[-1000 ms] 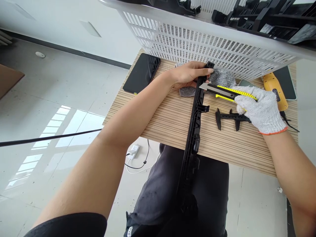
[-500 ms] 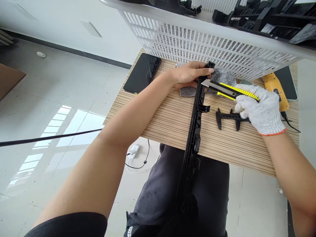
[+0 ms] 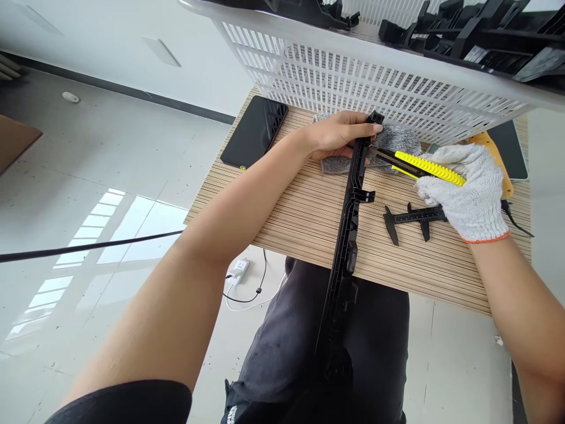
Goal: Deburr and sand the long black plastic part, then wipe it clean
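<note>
A long black plastic part point(image 3: 348, 235) slants from the tabletop down over my lap. My bare left hand point(image 3: 346, 132) is closed around its far end, thumb on top. In a white knit glove, my right hand point(image 3: 463, 188) grips a yellow and black utility knife point(image 3: 428, 166). The knife points left, its blade tip close to the part's edge just below my left fingers; whether it touches I cannot tell. Under my left hand and the part's far end lies a grey cloth point(image 3: 397, 140). A black caliper point(image 3: 412, 218) lies beneath my right hand.
A white slatted basket point(image 3: 353, 76) holding black plastic parts point(image 3: 481, 35) stands along the back of the wooden table point(image 3: 291, 218). A black phone point(image 3: 255, 131) lies at left. Behind my right hand are a yellow tool point(image 3: 497, 156) with a cord and a dark flat device point(image 3: 512, 150).
The knife has turned, so its blade no longer shows broadside and sits slightly lower at the part's edge. My gloved hand has rolled with it. The caliper has tilted a little; my left hand stays put.
</note>
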Demonstrator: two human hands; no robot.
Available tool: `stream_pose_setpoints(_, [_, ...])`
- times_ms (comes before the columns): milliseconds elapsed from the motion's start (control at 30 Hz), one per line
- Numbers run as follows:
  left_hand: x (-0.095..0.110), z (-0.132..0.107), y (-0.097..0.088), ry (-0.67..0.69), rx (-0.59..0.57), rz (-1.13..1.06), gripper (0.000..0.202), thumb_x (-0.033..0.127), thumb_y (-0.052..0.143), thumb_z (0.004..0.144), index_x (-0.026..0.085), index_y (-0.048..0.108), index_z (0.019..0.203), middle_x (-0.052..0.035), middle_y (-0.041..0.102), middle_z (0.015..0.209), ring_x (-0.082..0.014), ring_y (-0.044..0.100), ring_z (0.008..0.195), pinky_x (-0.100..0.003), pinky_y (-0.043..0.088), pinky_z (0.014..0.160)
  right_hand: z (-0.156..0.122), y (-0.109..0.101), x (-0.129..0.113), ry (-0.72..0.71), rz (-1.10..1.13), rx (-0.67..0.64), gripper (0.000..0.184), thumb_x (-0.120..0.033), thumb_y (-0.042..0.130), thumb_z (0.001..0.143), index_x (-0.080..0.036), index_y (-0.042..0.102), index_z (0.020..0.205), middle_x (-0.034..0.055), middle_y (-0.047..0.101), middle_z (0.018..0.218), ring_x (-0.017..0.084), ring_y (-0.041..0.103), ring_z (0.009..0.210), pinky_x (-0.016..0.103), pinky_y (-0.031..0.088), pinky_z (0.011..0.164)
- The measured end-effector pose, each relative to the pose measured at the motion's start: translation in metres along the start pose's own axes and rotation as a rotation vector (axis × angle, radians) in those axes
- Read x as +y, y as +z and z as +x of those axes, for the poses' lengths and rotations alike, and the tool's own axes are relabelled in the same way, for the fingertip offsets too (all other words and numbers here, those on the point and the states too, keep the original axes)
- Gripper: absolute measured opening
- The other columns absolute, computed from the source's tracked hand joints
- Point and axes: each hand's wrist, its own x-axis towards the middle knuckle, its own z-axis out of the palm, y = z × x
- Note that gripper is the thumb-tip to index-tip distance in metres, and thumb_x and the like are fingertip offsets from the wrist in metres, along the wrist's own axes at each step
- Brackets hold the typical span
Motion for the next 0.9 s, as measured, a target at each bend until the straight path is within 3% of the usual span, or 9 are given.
stream_pose_setpoints(200, [0.0002, -0.0012, 0.0007, 0.006, 0.004, -0.006, 0.018, 0.023, 0.067, 0.095, 0.015, 0.063, 0.080, -0.0004, 0.063, 0.077, -0.0174, 0.073, 0.090, -0.029, 0.058, 0.086, 0.0021, -0.0074, 0.0071, -0.029, -0.243, -0.117, 0.035, -0.034, 0.074, 0.086, -0.025, 0.078, 0.119, 0.0021, 0.076, 0.084, 0.009, 0.061, 0.056, 0.020, 0.051, 0.051])
stream_pose_setpoints(333, [0.0011, -0.0011, 0.0008, -0.034, 0.054, -0.021, 0.015, 0.023, 0.069, 0.094, 0.014, 0.064, 0.083, -0.0009, 0.063, 0.082, -0.0181, 0.074, 0.096, -0.028, 0.057, 0.087, 0.0026, -0.0065, 0.0062, -0.015, -0.210, -0.138, 0.038, -0.033, 0.073, 0.086, -0.025, 0.079, 0.122, 0.0011, 0.073, 0.077, 0.010, 0.058, 0.058, 0.020, 0.051, 0.052])
stream_pose_setpoints(500, [0.0017, -0.0020, 0.0009, 0.011, 0.007, -0.042, 0.016, 0.022, 0.066, 0.096, 0.014, 0.064, 0.082, -0.0007, 0.063, 0.081, -0.0155, 0.073, 0.085, -0.029, 0.058, 0.084, 0.0012, -0.0078, 0.0096, -0.043, -0.188, -0.114, 0.050, -0.030, 0.075, 0.080, -0.029, 0.076, 0.130, 0.0013, 0.075, 0.084, 0.012, 0.060, 0.060, 0.023, 0.053, 0.051])
stream_pose_setpoints(600, [0.0024, -0.0028, 0.0019, 0.013, 0.006, -0.052, 0.018, 0.021, 0.067, 0.095, 0.016, 0.064, 0.078, 0.0000, 0.063, 0.078, -0.0147, 0.072, 0.083, -0.028, 0.059, 0.082, 0.0005, -0.0078, 0.0097, -0.060, -0.217, -0.099, 0.051, -0.025, 0.073, 0.078, -0.027, 0.077, 0.128, 0.0013, 0.074, 0.083, 0.012, 0.059, 0.057, 0.023, 0.051, 0.049])
stream_pose_setpoints(733, [0.0022, -0.0037, 0.0018, 0.011, -0.015, -0.050, 0.017, 0.022, 0.071, 0.093, 0.019, 0.063, 0.078, 0.0000, 0.063, 0.072, -0.0165, 0.069, 0.089, -0.028, 0.058, 0.088, 0.0001, -0.0045, 0.0079, -0.063, -0.189, -0.007, 0.042, -0.017, 0.068, 0.075, -0.023, 0.082, 0.114, -0.0014, 0.068, 0.066, 0.010, 0.052, 0.048, 0.021, 0.043, 0.042])
stream_pose_setpoints(900, [0.0014, -0.0042, 0.0007, 0.002, -0.041, -0.034, 0.017, 0.026, 0.076, 0.090, 0.022, 0.064, 0.079, 0.0000, 0.065, 0.069, -0.0162, 0.064, 0.087, -0.027, 0.056, 0.090, -0.0029, 0.0009, 0.0059, 0.002, -0.013, 0.015, 0.028, -0.028, 0.072, 0.081, -0.018, 0.083, 0.105, -0.0006, 0.065, 0.060, 0.009, 0.051, 0.045, 0.021, 0.041, 0.040])
